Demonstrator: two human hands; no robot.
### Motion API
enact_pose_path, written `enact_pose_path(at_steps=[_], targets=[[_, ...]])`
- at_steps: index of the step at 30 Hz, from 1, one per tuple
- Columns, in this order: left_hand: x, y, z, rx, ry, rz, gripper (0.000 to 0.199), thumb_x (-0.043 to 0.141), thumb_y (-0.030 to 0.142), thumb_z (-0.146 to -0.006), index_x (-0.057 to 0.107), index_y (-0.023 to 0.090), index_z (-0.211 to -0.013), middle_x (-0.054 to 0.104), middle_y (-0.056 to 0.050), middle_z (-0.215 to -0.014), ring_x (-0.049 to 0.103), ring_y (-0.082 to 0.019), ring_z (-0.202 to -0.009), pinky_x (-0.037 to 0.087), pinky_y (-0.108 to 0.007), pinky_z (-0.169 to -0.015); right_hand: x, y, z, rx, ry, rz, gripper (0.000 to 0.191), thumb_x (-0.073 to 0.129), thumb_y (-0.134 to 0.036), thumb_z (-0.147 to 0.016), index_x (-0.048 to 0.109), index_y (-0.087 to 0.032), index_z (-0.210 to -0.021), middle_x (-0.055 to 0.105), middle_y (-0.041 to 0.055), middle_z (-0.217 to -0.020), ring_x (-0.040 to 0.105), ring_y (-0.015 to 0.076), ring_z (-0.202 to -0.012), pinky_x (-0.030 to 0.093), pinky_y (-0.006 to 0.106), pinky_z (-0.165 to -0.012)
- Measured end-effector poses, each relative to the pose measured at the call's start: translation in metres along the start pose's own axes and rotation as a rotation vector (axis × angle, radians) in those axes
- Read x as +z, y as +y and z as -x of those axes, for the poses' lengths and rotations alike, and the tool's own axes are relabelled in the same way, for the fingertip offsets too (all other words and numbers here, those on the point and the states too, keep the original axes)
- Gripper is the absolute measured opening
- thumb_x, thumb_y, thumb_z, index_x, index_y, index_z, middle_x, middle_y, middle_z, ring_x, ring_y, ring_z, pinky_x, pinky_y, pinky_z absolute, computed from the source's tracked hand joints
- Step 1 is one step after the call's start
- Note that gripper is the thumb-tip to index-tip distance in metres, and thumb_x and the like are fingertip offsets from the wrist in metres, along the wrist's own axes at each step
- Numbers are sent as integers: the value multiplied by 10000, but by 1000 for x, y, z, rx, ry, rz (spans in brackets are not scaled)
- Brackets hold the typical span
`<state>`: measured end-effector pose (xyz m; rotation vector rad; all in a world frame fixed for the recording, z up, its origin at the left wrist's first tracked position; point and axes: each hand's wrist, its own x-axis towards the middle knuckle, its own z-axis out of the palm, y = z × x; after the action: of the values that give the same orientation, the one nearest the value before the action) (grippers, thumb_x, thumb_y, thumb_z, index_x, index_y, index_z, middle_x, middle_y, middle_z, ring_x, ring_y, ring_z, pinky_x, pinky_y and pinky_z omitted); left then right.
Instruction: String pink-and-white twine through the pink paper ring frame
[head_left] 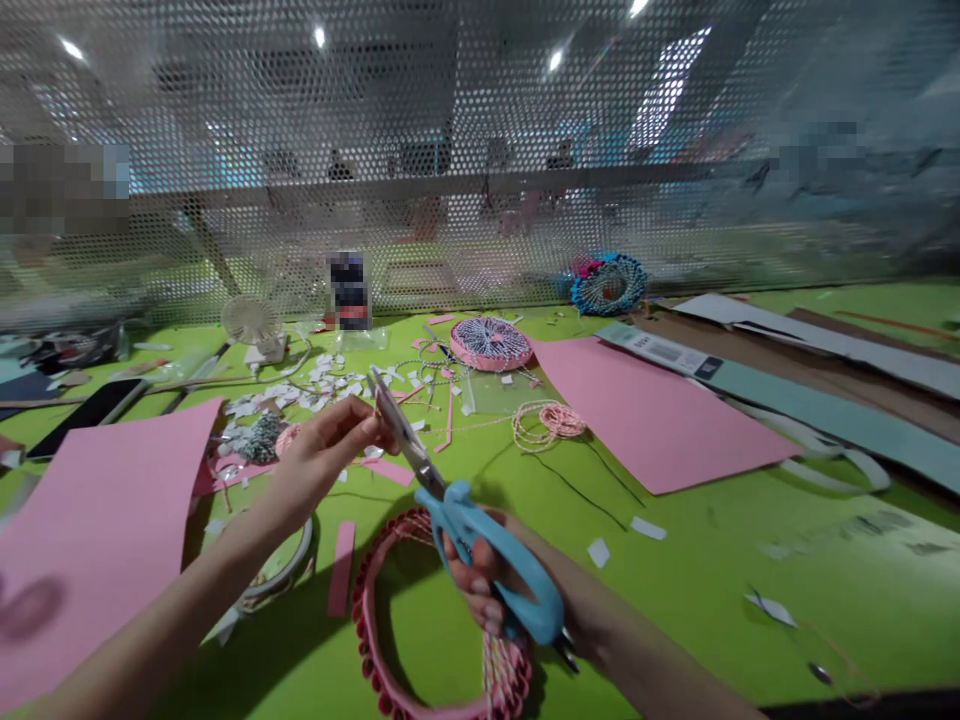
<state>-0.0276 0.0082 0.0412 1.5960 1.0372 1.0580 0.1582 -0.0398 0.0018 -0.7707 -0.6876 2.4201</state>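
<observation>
Bright green tabletop, perforated metal screen behind. My right hand grips blue-handled metal scissors above round pink ring with scalloped edge. My left hand pinched closed beside blades; can't tell what's between fingertips. Coiled pink-and-white cord lies beyond.

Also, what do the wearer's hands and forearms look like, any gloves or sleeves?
Left hand and right hand: no gloves. Both forearms show no sleeves as far as the view goes. No watch or bracelet visible; the right hand is partly covered, so rings there can't be ruled out.
</observation>
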Motion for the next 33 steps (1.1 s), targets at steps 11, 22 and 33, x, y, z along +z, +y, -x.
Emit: enact_pose_path(at_steps=[11,22,33], targets=[[6,-1,4,90,0,-104,214,408,268,-824,474,162,-650,478,3,-599,450,-92,-562,360,-218,-561,-11,2,14,-139,-29,59,376,710,-371,-506,489,-166,-730,418,-57,-576,356,29,-479,317,173,-494],[6,-6,6,38,173,-4,188,487,317,-773,494,181,-644,408,25,-580,359,-93,-535,297,-205,-504,-14,13,12,-37,-26,149,333,522,-491,-678,474,-171,-757,346,-53,-546,301,37,-449,271,176,-441],[4,-6,6,131,401,161,175,499,321,-773,461,195,-656,383,29,-589,343,-86,-524,308,-202,-494,-4,12,12,72,25,160,307,499,-467,-712,423,-171,-683,298,-69,-521,215,14,-391,156,131,-331]])
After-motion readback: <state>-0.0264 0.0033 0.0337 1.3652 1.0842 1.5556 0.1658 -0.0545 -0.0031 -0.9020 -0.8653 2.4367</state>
